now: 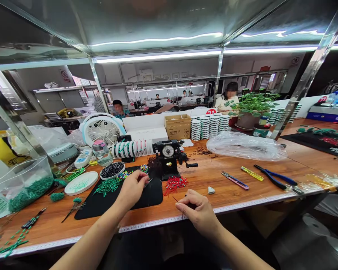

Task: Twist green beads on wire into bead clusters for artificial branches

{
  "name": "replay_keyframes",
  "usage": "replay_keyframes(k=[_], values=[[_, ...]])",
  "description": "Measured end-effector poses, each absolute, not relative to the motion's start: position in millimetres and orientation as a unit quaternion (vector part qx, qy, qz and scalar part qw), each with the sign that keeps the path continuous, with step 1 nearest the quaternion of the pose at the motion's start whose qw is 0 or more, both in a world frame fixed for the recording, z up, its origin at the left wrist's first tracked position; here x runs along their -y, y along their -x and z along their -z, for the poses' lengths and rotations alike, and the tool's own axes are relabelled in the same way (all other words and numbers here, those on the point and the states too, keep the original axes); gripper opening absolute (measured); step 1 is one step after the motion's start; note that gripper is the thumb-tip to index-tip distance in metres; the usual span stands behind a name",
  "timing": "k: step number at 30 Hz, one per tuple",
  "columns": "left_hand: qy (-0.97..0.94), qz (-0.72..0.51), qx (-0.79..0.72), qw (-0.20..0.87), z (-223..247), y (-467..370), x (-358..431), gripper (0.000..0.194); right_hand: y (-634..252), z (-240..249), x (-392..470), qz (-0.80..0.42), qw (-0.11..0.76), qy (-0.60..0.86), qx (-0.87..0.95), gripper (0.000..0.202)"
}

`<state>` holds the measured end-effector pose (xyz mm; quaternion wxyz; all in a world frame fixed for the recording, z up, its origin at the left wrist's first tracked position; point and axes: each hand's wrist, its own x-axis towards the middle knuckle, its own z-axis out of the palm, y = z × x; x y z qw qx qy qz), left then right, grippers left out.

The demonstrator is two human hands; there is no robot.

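My left hand point(133, 186) is over the black mat point(146, 198), thumb and fingertips pinched together. A thin, pale, needle-like piece point(150, 180) shows at those fingertips, too fine to identify surely. Near the table's front edge, my right hand point(198, 210) pinches a thin dark cord point(175, 199), whose end sticks out to the left. Beside the left hand lie green cord pieces point(106, 186) and a pile of multicoloured beads point(125, 174). Red cord pieces with small beads point(175, 183) lie between the hands, below the black hand-cranked winder point(169, 159) with a dial.
Spools point(132, 148) stand left of the winder. A dish of black beads point(112, 170) and a white dish point(81, 183) are at left. Tweezers point(234, 180), a yellow-handled tool point(252, 173) and blue pliers point(276, 176) lie at right. Behind is a plastic bag point(246, 145).
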<state>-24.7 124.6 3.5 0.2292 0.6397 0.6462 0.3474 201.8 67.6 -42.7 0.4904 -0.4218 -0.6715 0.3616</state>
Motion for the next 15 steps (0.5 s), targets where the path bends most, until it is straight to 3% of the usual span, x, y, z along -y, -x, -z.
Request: replay_keyframes(k=[5,10,15], values=[[-0.598,-0.428,-0.562,0.379,13,-22,-78,0.026,-194,22,-65,-0.45,0.486,0.434,0.611,0.016],[-0.544,-0.49,-0.537,0.419,21,-36,-59,0.028,-182,14,-62,-0.615,0.492,0.378,0.487,0.017],[-0.498,-0.527,-0.531,0.438,19,-38,-56,0.026,-173,16,-61,-0.632,0.515,0.38,0.437,0.012]])
